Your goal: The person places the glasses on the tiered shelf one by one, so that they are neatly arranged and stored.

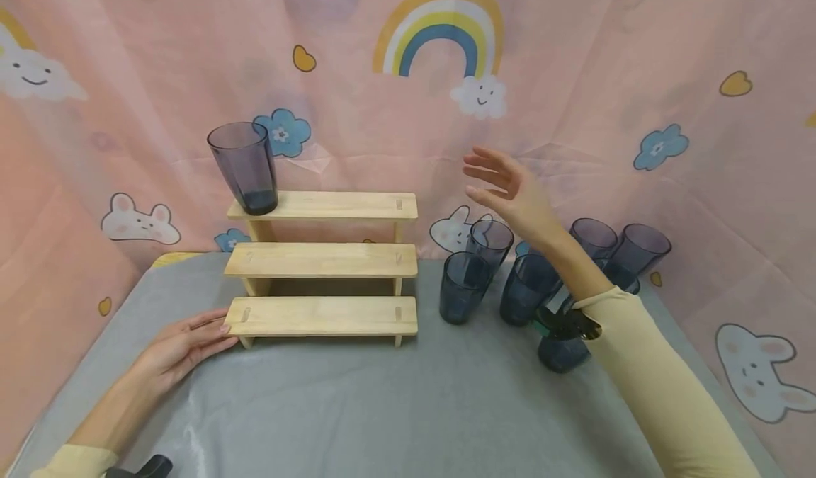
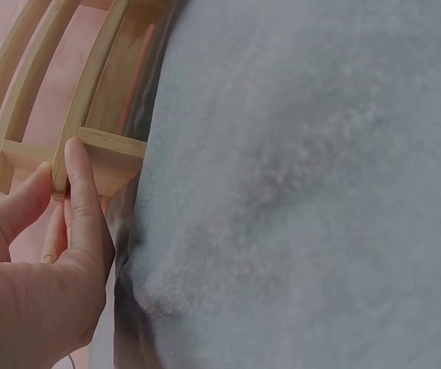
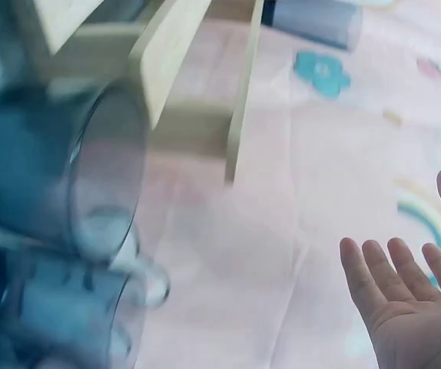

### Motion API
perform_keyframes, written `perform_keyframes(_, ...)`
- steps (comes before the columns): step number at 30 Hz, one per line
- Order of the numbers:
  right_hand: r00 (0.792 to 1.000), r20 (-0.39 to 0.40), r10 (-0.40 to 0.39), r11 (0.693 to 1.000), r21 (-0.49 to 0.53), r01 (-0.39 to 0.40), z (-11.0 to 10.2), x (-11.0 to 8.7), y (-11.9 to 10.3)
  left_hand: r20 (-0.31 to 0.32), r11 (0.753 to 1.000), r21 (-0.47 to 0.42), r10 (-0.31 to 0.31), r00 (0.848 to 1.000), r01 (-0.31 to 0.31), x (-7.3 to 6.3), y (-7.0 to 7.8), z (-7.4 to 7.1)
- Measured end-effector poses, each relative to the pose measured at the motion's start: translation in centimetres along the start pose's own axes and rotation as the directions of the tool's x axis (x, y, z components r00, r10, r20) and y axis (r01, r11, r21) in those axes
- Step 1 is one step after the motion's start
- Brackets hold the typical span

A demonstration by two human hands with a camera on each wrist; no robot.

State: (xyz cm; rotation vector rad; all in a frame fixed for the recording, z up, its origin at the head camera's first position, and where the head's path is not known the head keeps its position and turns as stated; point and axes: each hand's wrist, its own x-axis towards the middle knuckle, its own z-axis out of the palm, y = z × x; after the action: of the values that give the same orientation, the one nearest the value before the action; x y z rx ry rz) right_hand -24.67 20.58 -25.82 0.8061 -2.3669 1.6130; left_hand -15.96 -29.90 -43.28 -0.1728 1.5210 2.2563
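Note:
A three-step wooden display stand (image 1: 321, 261) stands on the table, and one tinted drinking glass (image 1: 245, 166) is upright on the left end of its top step. My left hand (image 1: 185, 350) pinches the left end of the lowest step; in the left wrist view the thumb (image 2: 32, 196) and the fingers (image 2: 82, 200) lie on either side of the board. My right hand (image 1: 510, 191) is raised in the air above the glasses at the right, empty, fingers slightly bent and spread. In the right wrist view its palm (image 3: 424, 330) faces the camera with nothing held.
Several more tinted glasses stand in a group right of the stand, among them a near glass (image 1: 464, 288); my right forearm hides some of them. Grey cloth (image 1: 357, 407) covers the table. Behind it hangs a pink printed curtain (image 1: 357, 124).

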Motion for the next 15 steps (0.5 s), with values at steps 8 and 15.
perform_keyframes(8, 0.984, -0.165, 0.069, 0.998, 0.013, -0.068, -6.0, -3.1, 3.1, -0.009, 1.0, -0.023, 0.005, 1.0, -0.005, 0.0, -0.1, 0.1)
perform_keyframes(15, 0.939, -0.311, 0.146, 0.989, 0.034, -0.143, -11.0, -6.3, 6.2, 0.019, 0.996, -0.092, 0.016, 1.0, -0.014, -0.2, -0.1, -0.1)
